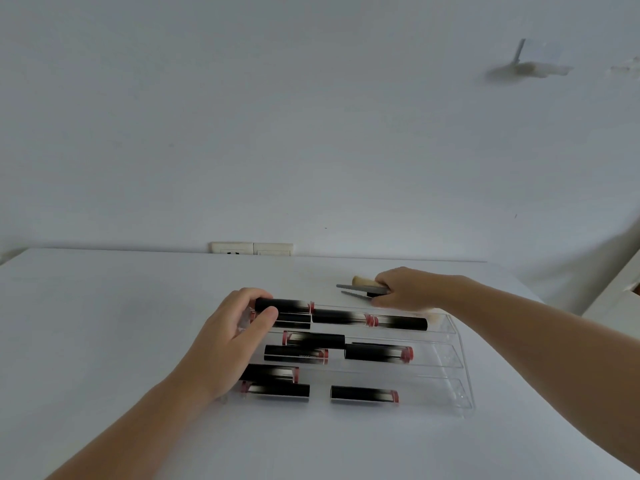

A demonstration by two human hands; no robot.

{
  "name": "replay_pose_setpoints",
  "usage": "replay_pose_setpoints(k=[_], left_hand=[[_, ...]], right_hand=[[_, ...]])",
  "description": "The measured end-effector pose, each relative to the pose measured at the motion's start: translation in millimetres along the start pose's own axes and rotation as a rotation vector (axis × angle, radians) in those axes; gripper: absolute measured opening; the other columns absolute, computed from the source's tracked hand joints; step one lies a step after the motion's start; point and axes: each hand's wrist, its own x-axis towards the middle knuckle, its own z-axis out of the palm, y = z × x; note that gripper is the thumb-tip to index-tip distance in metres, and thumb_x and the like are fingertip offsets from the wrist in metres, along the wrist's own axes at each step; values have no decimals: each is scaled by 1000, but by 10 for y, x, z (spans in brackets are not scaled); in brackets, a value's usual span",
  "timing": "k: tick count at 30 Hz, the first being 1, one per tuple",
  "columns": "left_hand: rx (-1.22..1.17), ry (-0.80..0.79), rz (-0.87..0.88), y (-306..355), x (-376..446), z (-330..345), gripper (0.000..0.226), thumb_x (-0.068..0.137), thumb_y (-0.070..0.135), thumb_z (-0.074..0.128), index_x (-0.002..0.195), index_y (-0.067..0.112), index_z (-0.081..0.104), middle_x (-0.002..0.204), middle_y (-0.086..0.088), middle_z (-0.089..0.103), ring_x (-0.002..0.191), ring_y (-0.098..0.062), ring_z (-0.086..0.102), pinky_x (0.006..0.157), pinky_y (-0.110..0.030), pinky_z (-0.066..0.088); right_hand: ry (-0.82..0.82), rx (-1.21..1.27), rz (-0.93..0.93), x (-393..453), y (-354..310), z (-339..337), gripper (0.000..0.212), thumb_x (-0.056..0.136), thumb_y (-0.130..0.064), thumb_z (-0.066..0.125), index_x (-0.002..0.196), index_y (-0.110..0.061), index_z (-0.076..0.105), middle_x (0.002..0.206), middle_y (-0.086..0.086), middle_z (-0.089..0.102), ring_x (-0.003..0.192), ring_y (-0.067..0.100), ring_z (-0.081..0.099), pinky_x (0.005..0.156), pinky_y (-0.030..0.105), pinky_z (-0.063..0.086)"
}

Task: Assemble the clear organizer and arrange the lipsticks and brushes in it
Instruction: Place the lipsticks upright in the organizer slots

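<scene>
Organizer (pixel 457 344) of clear plastic, stepped in three tiers, standing assembled on white table (pixel 104 323) toward its near middle. Lipsticks (pixel 377 352) lying on their sides across all tiers: about nine black tubes with red bands, some overlapping, none upright. Uppermost tube (pixel 282 305) pinched at its left end by left hand (pixel 239 337), thumb below and fingers curled over, at top tier's left corner; judged to be set into place or nudged straight. Just behind organizer's back edge, brushes (pixel 363 291) gathered in right hand (pixel 408 289), fingers wrapped round handles, grey stems and one pale wooden end poking out leftward; lifted off table or resting on it, cannot tell. Right ends of all tiers bare.

Judged well along: assembly done, lipsticks apparently all in, brushes not yet placed. Remaining: seating brushes, probably in free right-hand space, perhaps tidying overlapped tubes.

Beyond table: white wall, socket plate (pixel 252 248) at table's far edge.
</scene>
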Motion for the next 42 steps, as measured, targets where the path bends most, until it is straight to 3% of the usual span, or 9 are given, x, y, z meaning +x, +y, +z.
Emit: replay_pose_setpoints(k=[6,10,14,24,30,36,39,42], left_hand=[[-3,0,-3,-16,1,-1,10,101,34,56,108,36,63,105,20,62,103,-2,58,75,-3,38],[-14,0,-25,-34,10,10,9,101,37,56,108,38,62,106,21,62,104,-1,58,80,-13,40],[-53,5,-42,-23,6,10,23,92,51,52,107,38,63,106,19,65,106,0,59,83,-18,41],[-70,32,-58,-30,3,7,15,97,45,53,106,38,63,104,19,65,103,0,59,83,-21,41],[-77,47,-73,-25,25,7,12,99,41,53,105,39,63,102,20,65,101,1,60,82,-20,40],[-68,91,-96,-38,63,36,9,102,35,54,102,39,63,102,15,66,100,2,59,83,-22,41],[-58,97,-105,-31,74,44,9,101,36,54,103,38,62,105,12,66,100,3,58,83,-21,41],[-69,107,-117,-26,67,41,9,100,36,54,103,37,63,106,12,66,100,4,58,83,-20,40]], right_hand=[[-8,-190,13,-36,-24,-47,15,90,-30,52,79,-19,51,79,-2,56,64,16,46,56,28,35],[-19,-254,58,-26,-52,-66,19,88,-31,53,80,-14,56,75,0,56,62,18,46,57,29,38],[-34,-335,79,0,-111,-76,18,88,-30,52,75,-17,53,74,0,57,60,18,49,56,29,40],[-69,-394,100,-86,-8,-148,23,93,-13,44,71,-19,50,69,-3,51,57,15,41,55,27,36],[77,-257,106,-155,59,-251,14,83,-17,51,73,-27,48,73,-5,58,60,13,51,57,26,41],[425,-52,28,-565,-205,-670,15,80,-27,51,73,-33,39,64,-5,54,56,16,50,50,29,31],[444,-52,-126,-811,-565,-530,16,78,-31,50,77,-39,37,61,-9,52,54,10,49,49,28,29],[435,-105,-230,-956,-809,-208,12,85,-30,54,86,-33,43,69,-9,56,61,18,52,55,31,35]])
